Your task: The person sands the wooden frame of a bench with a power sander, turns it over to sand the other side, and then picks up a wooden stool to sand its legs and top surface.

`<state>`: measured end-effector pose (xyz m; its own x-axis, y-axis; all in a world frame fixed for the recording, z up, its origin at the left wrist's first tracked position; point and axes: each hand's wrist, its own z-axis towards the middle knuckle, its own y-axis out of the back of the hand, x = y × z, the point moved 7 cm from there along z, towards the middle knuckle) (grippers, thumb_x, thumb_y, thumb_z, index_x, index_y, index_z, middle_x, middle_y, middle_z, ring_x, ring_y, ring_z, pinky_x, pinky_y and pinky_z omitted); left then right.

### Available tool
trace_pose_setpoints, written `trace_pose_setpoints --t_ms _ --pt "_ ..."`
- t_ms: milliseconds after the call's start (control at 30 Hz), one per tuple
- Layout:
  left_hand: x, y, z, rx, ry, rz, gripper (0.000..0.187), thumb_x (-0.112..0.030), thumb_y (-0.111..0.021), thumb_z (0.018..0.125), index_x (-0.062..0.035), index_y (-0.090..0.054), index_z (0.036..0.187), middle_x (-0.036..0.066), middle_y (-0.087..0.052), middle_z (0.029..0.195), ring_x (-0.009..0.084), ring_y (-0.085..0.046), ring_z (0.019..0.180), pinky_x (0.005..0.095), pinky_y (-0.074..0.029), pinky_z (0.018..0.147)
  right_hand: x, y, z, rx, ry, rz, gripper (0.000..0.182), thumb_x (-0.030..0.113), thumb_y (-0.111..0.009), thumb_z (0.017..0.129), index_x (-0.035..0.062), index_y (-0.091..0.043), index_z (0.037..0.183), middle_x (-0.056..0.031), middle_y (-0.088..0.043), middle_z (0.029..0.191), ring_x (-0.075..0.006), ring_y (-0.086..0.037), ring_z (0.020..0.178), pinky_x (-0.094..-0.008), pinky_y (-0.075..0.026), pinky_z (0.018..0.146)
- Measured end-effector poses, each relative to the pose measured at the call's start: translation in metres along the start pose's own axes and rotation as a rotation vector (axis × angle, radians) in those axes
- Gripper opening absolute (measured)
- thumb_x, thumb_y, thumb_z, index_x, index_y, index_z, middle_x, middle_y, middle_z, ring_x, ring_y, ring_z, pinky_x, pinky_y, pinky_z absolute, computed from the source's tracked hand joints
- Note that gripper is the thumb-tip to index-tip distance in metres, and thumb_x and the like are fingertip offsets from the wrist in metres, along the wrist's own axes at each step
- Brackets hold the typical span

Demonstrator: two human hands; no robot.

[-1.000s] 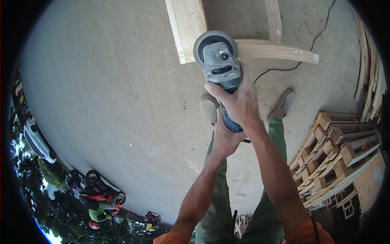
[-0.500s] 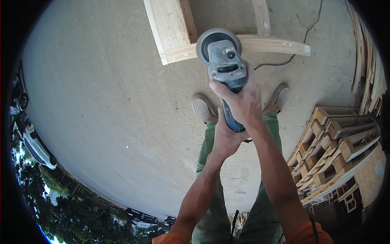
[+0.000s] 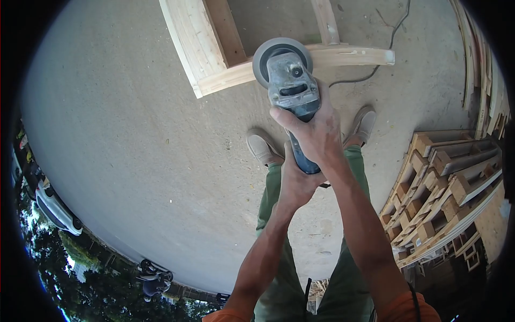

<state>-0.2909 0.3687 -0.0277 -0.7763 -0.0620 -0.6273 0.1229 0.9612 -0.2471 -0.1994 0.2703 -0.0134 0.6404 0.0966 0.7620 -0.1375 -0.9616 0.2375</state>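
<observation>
angle grinder (image 3: pixel 290 86) | grey, dusty | disc down on pale wooden frame (image 3: pixel 225 75) edge

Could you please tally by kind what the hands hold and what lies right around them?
Angle grinder: 1, gripped by left hand and right hand
Wooden frame: 1
Shoes: 2
Pallet stack: 1
Total: 5

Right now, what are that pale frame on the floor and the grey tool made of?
The pale frame looks like bare, unpainted wood: light boards with visible grain. The grey tool, gripped by the right hand and left hand, seems dull, scuffed metal with a darker, probably plastic handle.
</observation>
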Motion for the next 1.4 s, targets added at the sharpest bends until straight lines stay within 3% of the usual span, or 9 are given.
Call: trace_pose_setpoints --t_ms 67,267,367,567,733,933,1000,1133,1400 --pt "-0.007 -0.019 0.002 -0.01 0.025 0.156 0.09 -0.017 -0.092 0.066 -0.0022 -0.036 0.136 0.011 -0.059 0.119 0.022 -0.062 0.105 0.0353 -0.052 0.088 -0.004 0.024 0.001 -0.069 0.098 -0.087 0.089 0.048 -0.081 0.076 -0.0075 -0.041 0.132 -0.0255 -0.065 0.104 -0.0361 -0.071 0.092 -0.0424 -0.06 0.078" --pt "0.014 -0.042 0.0 0.055 0.162 0.157 0.09 -0.019 -0.092 0.066 -0.0025 -0.036 0.135 0.011 -0.058 0.12 0.0206 -0.061 0.106 0.0344 -0.053 0.087 -0.024 0.049 -0.001 -0.124 0.015 0.019 0.091 0.047 -0.082 0.075 -0.0064 -0.04 0.134 -0.0249 -0.065 0.11 -0.0359 -0.07 0.097 -0.0417 -0.058 0.084" --pt "0.007 -0.024 0.003 -0.019 0.004 0.056 0.079 -0.018 -0.089 0.07 -0.0032 -0.036 0.127 0.013 -0.06 0.111 0.0196 -0.064 0.098 0.0354 -0.056 0.077 -0.008 0.023 0.004 -0.02 0.061 -0.11 0.092 0.049 -0.082 0.075 -0.0074 -0.038 0.134 -0.0278 -0.064 0.107 -0.0385 -0.07 0.096 -0.0434 -0.06 0.08" --pt "-0.001 -0.04 0.009 0.012 0.002 0.068 0.09 -0.017 -0.091 0.067 -0.003 -0.036 0.137 0.011 -0.061 0.118 0.0198 -0.062 0.104 0.0345 -0.053 0.089 -0.01 0.046 0.005 -0.056 0.028 0.016 0.082 0.041 -0.081 0.074 -0.0045 -0.046 0.134 -0.0218 -0.065 0.113 -0.032 -0.068 0.102 -0.043 -0.054 0.089" --pt "0.008 -0.072 0.01 0.068 0.167 0.218 0.09 -0.019 -0.091 0.066 -0.0013 -0.036 0.135 0.015 -0.061 0.117 0.0208 -0.062 0.103 0.0366 -0.052 0.09 -0.028 0.09 0.005 -0.19 0.055 -0.022 0.087 0.045 -0.082 0.075 -0.0078 -0.041 0.131 -0.0274 -0.064 0.108 -0.0358 -0.071 0.089 -0.0442 -0.061 0.073" --pt "0.007 -0.046 0.011 0.029 -0.034 0.001 0.08 -0.017 -0.089 0.07 -0.0034 -0.036 0.129 0.012 -0.062 0.114 0.0187 -0.066 0.097 0.0342 -0.058 0.078 -0.013 0.047 0.008 -0.041 0.066 -0.076 0.093 0.052 -0.079 0.076 -0.0079 -0.038 0.133 -0.0335 -0.062 0.104 -0.0419 -0.071 0.089 -0.0458 -0.06 0.074" --pt "0.011 -0.04 0.008 0.048 0.085 0.002 0.084 -0.014 -0.089 0.07 -0.0022 -0.037 0.135 0.01 -0.06 0.121 0.0194 -0.062 0.106 0.0332 -0.053 0.087 -0.015 0.039 0.007 -0.025 -0.012 -0.048 0.089 0.049 -0.081 0.073 -0.0017 -0.043 0.135 -0.0224 -0.065 0.113 -0.0358 -0.067 0.103 -0.0446 -0.052 0.09" --pt "0.004 -0.062 0.012 0.034 0.048 0.203 0.087 -0.015 -0.09 0.068 -0.0023 -0.037 0.136 0.011 -0.058 0.123 0.0218 -0.061 0.109 0.0365 -0.053 0.088 -0.017 0.071 0.007 -0.093 0.099 -0.032 0.091 0.05 -0.08 0.076 -0.0084 -0.039 0.132 -0.032 -0.063 0.104 -0.0397 -0.071 0.088 -0.0461 -0.061 0.074" --pt "0.03 -0.106 0.012 0.086 0.18 0.048 0.094 -0.015 -0.09 0.067 -0.0025 -0.032 0.14 0.013 -0.059 0.119 0.0203 -0.062 0.105 0.0338 -0.056 0.079 -0.036 0.126 0.002 -0.206 0.001 -0.006 0.089 0.047 -0.082 0.076 -0.0072 -0.04 0.132 -0.0303 -0.063 0.107 -0.0405 -0.069 0.098 -0.0469 -0.059 0.083"
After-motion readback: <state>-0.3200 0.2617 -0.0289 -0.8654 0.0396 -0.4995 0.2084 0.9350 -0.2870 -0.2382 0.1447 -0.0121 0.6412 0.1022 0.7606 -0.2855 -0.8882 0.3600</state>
